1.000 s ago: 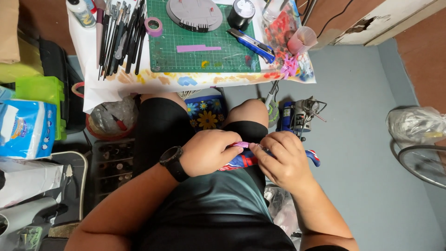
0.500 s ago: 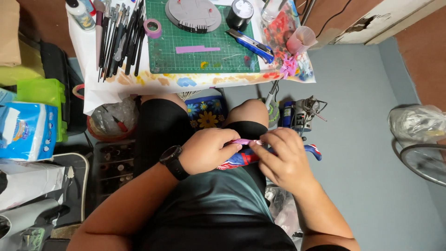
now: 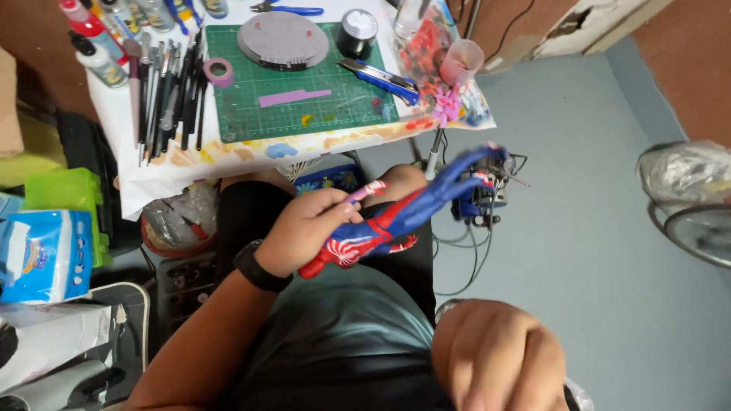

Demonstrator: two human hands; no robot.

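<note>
— Any containers?
— A pink cup [image 3: 464, 59] on the table [image 3: 145, 179]; contents unclear.
— And the figure?
— The red-and-blue action figure [image 3: 396, 217] lies over the lap, gripped in the closed left hand [image 3: 304, 228].
— The other hand?
— The right hand [image 3: 499, 358] is blurred, loosely curled, empty. The green cutting mat [image 3: 304, 103] lies beyond.

A green cutting mat [image 3: 304, 91] lies on the white table [image 3: 129, 164]; on it rest a round grey disc [image 3: 283, 39], a roll of purple tape [image 3: 221, 71], a purple strip [image 3: 293, 97] and a blue utility knife [image 3: 381, 78]; a black jar [image 3: 357, 32] stands at its far edge; brushes and tools [image 3: 164, 87] lie in a row to its left; a pink cup [image 3: 463, 61] stands to the right; a blue packet [image 3: 42, 255] and a green box [image 3: 65, 202] sit by the table; tangled wires [image 3: 464, 236] lie on the blue floor [image 3: 609, 266].
</note>
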